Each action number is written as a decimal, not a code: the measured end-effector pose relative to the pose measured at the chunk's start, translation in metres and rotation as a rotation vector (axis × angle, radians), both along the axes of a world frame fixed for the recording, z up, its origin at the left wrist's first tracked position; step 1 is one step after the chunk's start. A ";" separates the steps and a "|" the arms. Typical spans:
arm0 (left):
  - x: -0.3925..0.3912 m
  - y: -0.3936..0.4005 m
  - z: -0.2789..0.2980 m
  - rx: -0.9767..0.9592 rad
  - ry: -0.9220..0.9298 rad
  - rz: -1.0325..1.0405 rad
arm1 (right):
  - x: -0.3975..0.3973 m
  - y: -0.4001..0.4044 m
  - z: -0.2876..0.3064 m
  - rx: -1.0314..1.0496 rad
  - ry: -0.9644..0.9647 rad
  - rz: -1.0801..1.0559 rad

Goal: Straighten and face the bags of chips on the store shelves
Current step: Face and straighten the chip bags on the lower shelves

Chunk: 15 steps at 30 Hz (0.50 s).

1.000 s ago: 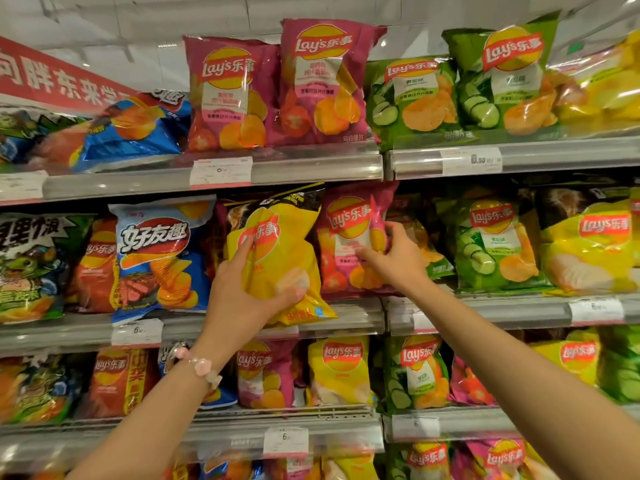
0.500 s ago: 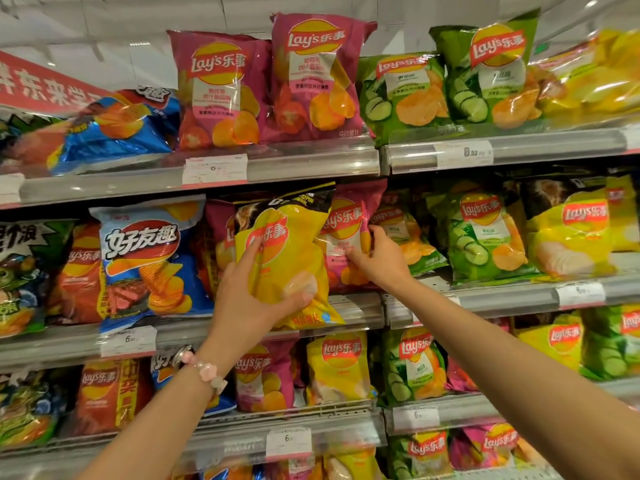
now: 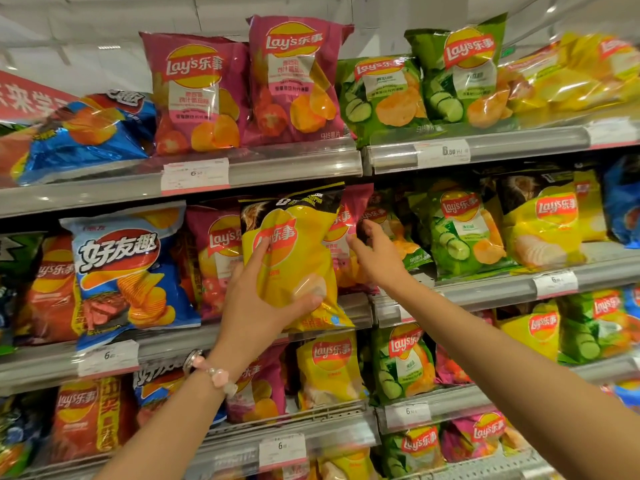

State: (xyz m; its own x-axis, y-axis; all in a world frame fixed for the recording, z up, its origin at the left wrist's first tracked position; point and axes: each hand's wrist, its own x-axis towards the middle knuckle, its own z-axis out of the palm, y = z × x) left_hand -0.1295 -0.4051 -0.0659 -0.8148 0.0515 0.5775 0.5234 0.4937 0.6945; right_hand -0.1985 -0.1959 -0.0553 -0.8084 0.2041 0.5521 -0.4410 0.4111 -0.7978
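Note:
A yellow Lay's bag (image 3: 298, 244) with a black top stands tilted in front of the middle shelf (image 3: 485, 289). My left hand (image 3: 259, 299) grips its lower left side, thumb across the front. Behind it a pink Lay's bag (image 3: 349, 223) leans on the same shelf. My right hand (image 3: 375, 254) touches the pink bag's right edge, fingers curled on it. A second pink bag (image 3: 214, 251) sits behind the yellow bag's left side. A small green bag (image 3: 398, 233) is partly hidden behind my right hand.
The top shelf (image 3: 294, 164) carries pink bags (image 3: 242, 88) and green cucumber bags (image 3: 426, 84). A blue ridged-chip bag (image 3: 124, 271) stands at the left. Green (image 3: 460, 233) and yellow bags (image 3: 543, 226) fill the middle shelf's right. Lower shelves hold more bags, with price tags (image 3: 195, 174) on the rails.
My right hand shifted left along the pink bag, which now sits further behind the yellow one. My left hand keeps its grip on the yellow bag. The camera moved closer.

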 end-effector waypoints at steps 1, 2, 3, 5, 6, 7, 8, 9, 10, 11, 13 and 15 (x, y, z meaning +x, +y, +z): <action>-0.001 0.004 -0.002 -0.018 0.008 -0.001 | 0.010 -0.001 0.001 -0.083 0.028 0.017; -0.001 0.009 -0.003 -0.032 0.016 -0.003 | 0.020 -0.002 0.002 -0.140 0.042 0.035; -0.001 0.015 -0.005 -0.041 0.026 -0.005 | 0.031 -0.003 0.003 -0.169 0.048 0.058; -0.002 0.028 -0.007 -0.054 0.055 -0.006 | 0.052 -0.004 0.004 -0.197 0.030 0.140; -0.002 0.035 -0.007 -0.062 0.073 -0.004 | 0.062 -0.004 0.006 -0.204 0.009 0.181; -0.002 0.043 -0.008 -0.074 0.095 -0.001 | 0.071 -0.003 0.007 -0.204 -0.009 0.206; -0.002 0.050 -0.008 -0.090 0.116 0.000 | 0.077 -0.001 0.008 -0.196 -0.022 0.206; -0.002 0.058 -0.008 -0.107 0.136 -0.003 | 0.082 0.001 0.009 -0.188 -0.029 0.185; -0.002 0.065 -0.008 -0.124 0.156 -0.008 | 0.086 0.004 0.010 -0.182 -0.036 0.151; -0.001 0.073 -0.007 -0.139 0.180 -0.011 | 0.088 0.007 0.011 -0.177 -0.045 0.111; 0.001 0.089 -0.006 -0.165 0.221 -0.004 | 0.089 0.017 0.013 -0.155 -0.062 0.028; 0.002 0.108 -0.005 -0.193 0.243 0.020 | 0.088 0.029 0.013 -0.142 -0.082 -0.022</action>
State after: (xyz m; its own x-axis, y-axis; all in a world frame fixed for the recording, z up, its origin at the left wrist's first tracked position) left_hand -0.1275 -0.2970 -0.0712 -0.6562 0.1648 0.7363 0.6514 0.6162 0.4426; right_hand -0.1106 -0.1673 -0.0424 -0.8441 0.2941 0.4484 -0.3638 0.3003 -0.8817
